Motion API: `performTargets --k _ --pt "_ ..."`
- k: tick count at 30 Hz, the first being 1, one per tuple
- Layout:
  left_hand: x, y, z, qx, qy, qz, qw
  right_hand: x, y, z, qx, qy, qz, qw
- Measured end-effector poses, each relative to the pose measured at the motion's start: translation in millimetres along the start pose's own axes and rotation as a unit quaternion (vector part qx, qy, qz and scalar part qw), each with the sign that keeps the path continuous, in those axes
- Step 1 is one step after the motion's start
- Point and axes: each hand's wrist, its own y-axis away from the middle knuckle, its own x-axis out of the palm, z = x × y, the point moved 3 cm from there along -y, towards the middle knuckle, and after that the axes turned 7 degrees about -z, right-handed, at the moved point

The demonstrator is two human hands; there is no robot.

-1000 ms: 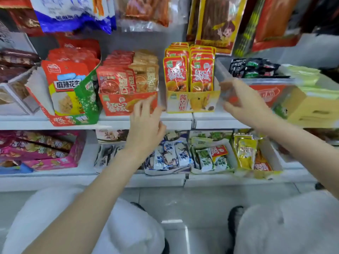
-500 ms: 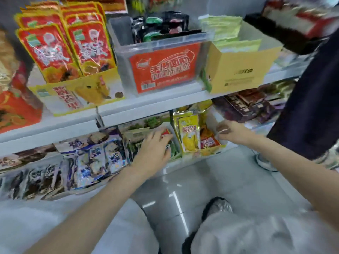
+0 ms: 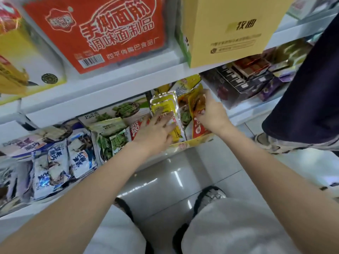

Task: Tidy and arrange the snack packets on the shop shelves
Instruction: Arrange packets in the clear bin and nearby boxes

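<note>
I had both hands in the yellow display box point(image 3: 194, 142) on the lower shelf, because its packets had slumped and needed squaring up. My left hand point(image 3: 156, 132) lay flat, fingers straight, pressing on the yellow snack packet point(image 3: 165, 105) that leaned at the box's left side; I judged that pressing kept it from sliding while the other hand worked. My right hand point(image 3: 211, 110) gripped the orange packets point(image 3: 197, 101) at the right side of the box, fingers curled over their tops, thumb hidden, so I could stand them upright together.

Just left of the box sat an open carton of green packets point(image 3: 110, 136), and further left the blue-and-white packets point(image 3: 55, 165) lay loosely fanned. Right of the box were dark boxed sweets point(image 3: 244, 79). Above the box, the upper shelf's edge point(image 3: 102, 92) overhung, carrying a red-labelled tub point(image 3: 102, 33) and a plain yellow carton point(image 3: 229, 28); I thought that overhang would hamper lifting anything tall straight up. Right of the box, another person's dark trouser leg point(image 3: 308, 88) stood close, crowding that side.
</note>
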Motion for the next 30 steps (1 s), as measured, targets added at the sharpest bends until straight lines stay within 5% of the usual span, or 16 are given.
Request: performTargets --k 6,9,14,16,18,20,23,26,30 --pt "-11 1 -3 -0.012 0.104 -0.048 0.993 -75 5 -16 0.011 0.026 0.176 0.984" --pt "-31 8 -8 0.025 0.28 -0.142 0.949 -82 20 -4 -0.033 0.005 0.288 0.957" --pt "-40 27 -10 0.027 0.398 -0.117 0.91 -52 34 20 -0.072 -0.019 0.382 0.921" --pt "-38 32 3 -0.02 0.384 -0.106 0.917 -39 25 17 -0.058 -0.093 0.347 0.931" --pt "-37 36 18 -0.057 0.38 -0.077 0.92 -29 6 10 -0.053 -0.151 0.231 0.96" --pt "-33 38 28 -0.077 0.384 -0.028 0.92 -10 -15 3 -0.098 -0.033 0.171 0.98" --pt "-23 38 33 -0.128 0.366 0.016 0.922 26 -35 -1 -0.149 0.115 0.216 0.958" --pt "-20 38 34 -0.18 0.381 0.001 0.907 49 -43 -6 -0.291 0.27 0.185 0.899" --pt "-22 40 39 -0.212 0.382 -0.03 0.899 48 -49 -3 -0.292 0.338 0.136 0.884"
